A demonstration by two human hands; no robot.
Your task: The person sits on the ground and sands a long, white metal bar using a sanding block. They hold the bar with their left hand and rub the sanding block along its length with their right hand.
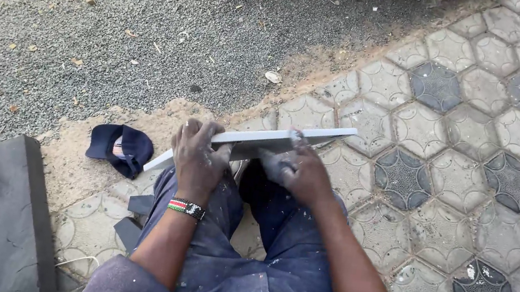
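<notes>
Grey board (254, 140) stands on edge over the knees, left hand (199, 156) clamped over its top edge, right hand (300, 172) pinching beside; open paving (474, 162) right, cap (119, 148) near left.

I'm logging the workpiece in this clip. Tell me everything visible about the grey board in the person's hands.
The grey board is a thin, flat, long panel, pale grey, smooth-faced and matte, seen nearly edge-on. It lies tilted over the person's knees, its right end higher. The left hand grips its near edge from above; the right hand presses on its edge further right. Material unclear, possibly painted wood. Beneath lie hexagonal pavers.
</notes>
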